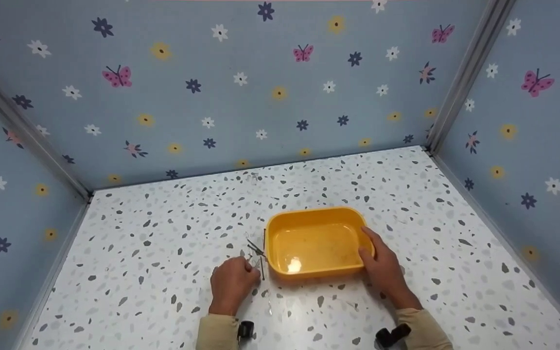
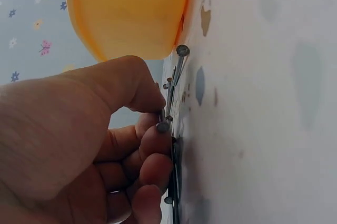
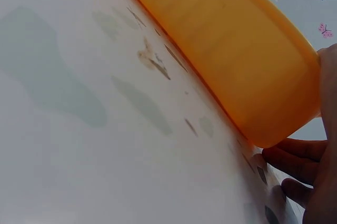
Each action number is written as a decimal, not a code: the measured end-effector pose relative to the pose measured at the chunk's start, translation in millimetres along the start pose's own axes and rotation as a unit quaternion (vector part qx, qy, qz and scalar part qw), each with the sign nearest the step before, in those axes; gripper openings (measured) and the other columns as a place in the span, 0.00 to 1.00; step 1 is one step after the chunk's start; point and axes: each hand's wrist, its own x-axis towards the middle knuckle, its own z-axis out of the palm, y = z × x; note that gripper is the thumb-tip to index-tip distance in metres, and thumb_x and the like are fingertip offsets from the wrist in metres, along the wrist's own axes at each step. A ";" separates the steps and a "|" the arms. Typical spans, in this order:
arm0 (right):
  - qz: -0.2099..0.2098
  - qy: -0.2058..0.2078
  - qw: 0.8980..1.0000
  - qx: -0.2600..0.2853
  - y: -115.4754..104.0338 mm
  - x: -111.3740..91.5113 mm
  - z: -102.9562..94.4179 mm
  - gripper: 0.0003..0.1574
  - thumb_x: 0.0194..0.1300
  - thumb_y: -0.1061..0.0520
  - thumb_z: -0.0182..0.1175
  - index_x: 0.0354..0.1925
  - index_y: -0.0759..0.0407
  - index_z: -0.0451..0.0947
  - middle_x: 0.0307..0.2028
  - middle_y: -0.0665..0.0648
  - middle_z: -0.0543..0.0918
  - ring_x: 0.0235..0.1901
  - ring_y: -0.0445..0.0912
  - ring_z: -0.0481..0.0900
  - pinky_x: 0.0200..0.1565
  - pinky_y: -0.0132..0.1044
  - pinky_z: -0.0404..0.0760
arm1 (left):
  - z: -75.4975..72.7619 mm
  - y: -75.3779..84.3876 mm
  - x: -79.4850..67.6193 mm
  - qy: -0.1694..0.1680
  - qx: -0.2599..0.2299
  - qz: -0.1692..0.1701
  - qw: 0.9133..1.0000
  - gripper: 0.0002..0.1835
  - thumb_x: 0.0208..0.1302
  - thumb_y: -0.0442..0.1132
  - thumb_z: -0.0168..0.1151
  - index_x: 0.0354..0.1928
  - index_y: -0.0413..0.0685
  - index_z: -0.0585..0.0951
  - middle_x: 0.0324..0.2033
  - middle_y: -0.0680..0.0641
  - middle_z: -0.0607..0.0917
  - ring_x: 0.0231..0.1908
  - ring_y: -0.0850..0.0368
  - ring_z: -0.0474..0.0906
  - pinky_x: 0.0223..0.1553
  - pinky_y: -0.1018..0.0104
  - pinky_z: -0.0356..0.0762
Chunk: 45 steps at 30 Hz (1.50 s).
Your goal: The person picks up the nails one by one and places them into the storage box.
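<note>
A yellow plastic tub (image 1: 316, 245) stands upright on the speckled tabletop, its inside bare. My right hand (image 1: 386, 270) grips its right end, thumb over the rim and the other fingers along the outer wall (image 3: 247, 66). Left of the tub, several thin metal nails (image 1: 255, 248) lie loosely scattered, one close against the tub's left wall. Among them my left hand (image 1: 233, 284) is low at the table, thumb and forefinger pinching a nail (image 2: 162, 126) whose head shows between the fingertips. Other nails (image 2: 181, 51) lie just beyond those fingers; the held nail's shank is mostly hidden.
The white tabletop (image 1: 163, 272) has grey speckles. Blue panels (image 1: 241, 107) with flowers and butterflies enclose it at the back and both sides, with metal posts (image 1: 469, 73) at the corners. Dark straps with small boxes (image 1: 246, 329) sit on both wrists.
</note>
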 end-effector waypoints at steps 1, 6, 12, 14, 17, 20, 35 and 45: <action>0.000 0.000 1.000 0.000 0.0 0.0 0.0 0.34 0.76 0.50 0.52 0.76 0.44 0.59 0.72 0.54 0.66 0.67 0.50 0.68 0.67 0.53 0.65 | 0.0 0.1 -0.1 0.001 -0.001 -0.001 1.000 0.13 0.51 0.38 0.67 0.13 0.54 0.75 0.13 0.55 0.74 0.18 0.56 0.68 0.31 0.58 0.66; -0.002 0.001 1.000 0.006 0.0 -0.4 0.2 0.34 0.75 0.51 0.53 0.76 0.44 0.59 0.72 0.54 0.66 0.67 0.50 0.67 0.67 0.52 0.64 | 1.2 0.7 -0.7 0.019 -0.003 0.001 1.000 0.12 0.50 0.37 0.66 0.14 0.54 0.75 0.14 0.55 0.74 0.18 0.57 0.68 0.25 0.61 0.64; -0.002 -0.003 1.000 0.008 0.2 -0.6 0.4 0.34 0.75 0.51 0.53 0.76 0.43 0.59 0.72 0.53 0.66 0.65 0.49 0.69 0.67 0.50 0.65 | 2.0 1.0 -1.0 0.031 -0.003 0.004 1.000 0.12 0.49 0.36 0.64 0.14 0.54 0.75 0.13 0.56 0.74 0.17 0.58 0.67 0.23 0.62 0.63; -0.003 -0.003 1.000 0.008 0.3 -0.8 0.0 0.34 0.76 0.50 0.53 0.76 0.43 0.59 0.72 0.53 0.66 0.64 0.49 0.69 0.67 0.50 0.65 | 1.9 1.1 -1.0 0.030 -0.003 0.004 1.000 0.11 0.49 0.36 0.64 0.14 0.55 0.75 0.13 0.56 0.75 0.18 0.58 0.68 0.24 0.61 0.65; -0.005 -0.002 1.000 0.010 0.1 -1.2 -0.5 0.34 0.76 0.50 0.53 0.76 0.43 0.59 0.72 0.53 0.66 0.64 0.49 0.69 0.67 0.50 0.65 | 1.7 1.3 -1.1 0.028 -0.005 0.004 1.000 0.11 0.49 0.37 0.64 0.14 0.55 0.76 0.14 0.57 0.76 0.18 0.58 0.69 0.25 0.60 0.66; -0.006 -0.004 1.000 0.009 -0.1 -1.4 -0.7 0.34 0.76 0.50 0.52 0.76 0.43 0.59 0.72 0.53 0.66 0.65 0.49 0.69 0.67 0.51 0.65 | 1.5 1.4 -0.8 0.026 -0.007 0.004 1.000 0.10 0.50 0.37 0.65 0.16 0.55 0.76 0.15 0.56 0.76 0.19 0.58 0.70 0.26 0.59 0.68; -0.009 0.000 1.000 0.009 1.7 -1.1 -0.8 0.34 0.75 0.49 0.53 0.75 0.44 0.59 0.72 0.54 0.67 0.65 0.50 0.69 0.67 0.52 0.65 | 0.2 2.1 -1.3 0.020 -0.021 -0.007 1.000 0.06 0.53 0.38 0.65 0.23 0.53 0.77 0.19 0.55 0.77 0.21 0.57 0.71 0.28 0.59 0.69; -0.019 0.004 1.000 0.003 3.3 -1.0 -0.1 0.34 0.76 0.48 0.53 0.76 0.45 0.59 0.71 0.57 0.67 0.66 0.52 0.68 0.67 0.54 0.64 | 0.2 0.6 -0.9 0.015 -0.054 -0.019 0.998 0.06 0.54 0.38 0.65 0.25 0.52 0.76 0.21 0.54 0.77 0.23 0.56 0.72 0.28 0.60 0.69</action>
